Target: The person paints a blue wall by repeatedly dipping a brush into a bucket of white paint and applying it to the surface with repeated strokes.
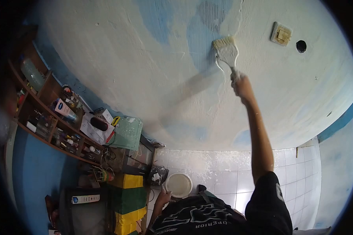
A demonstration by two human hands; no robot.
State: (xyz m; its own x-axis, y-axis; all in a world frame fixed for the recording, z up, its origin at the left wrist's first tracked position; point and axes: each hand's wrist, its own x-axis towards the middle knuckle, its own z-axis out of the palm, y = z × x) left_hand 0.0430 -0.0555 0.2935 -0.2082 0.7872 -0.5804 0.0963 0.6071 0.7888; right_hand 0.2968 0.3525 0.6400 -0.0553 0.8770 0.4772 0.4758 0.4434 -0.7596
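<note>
My right hand (242,87) is closed around the handle of a wide paintbrush (226,50), its arm stretched up toward the wall. The bristles touch the wall (176,90), which is mostly coated in white paint with blue patches showing through near the brush. Low by my body, my left hand (163,197) grips the rim of a round white bucket (179,185) holding pale paint. Part of that hand is out of sight behind the bucket and my shirt.
A light switch (281,34) and a dark round hole (301,46) are on the wall at right. Wooden shelves (47,135) with bottles stand at left, beside a green box (126,133). White spatter marks the tiled floor (223,180).
</note>
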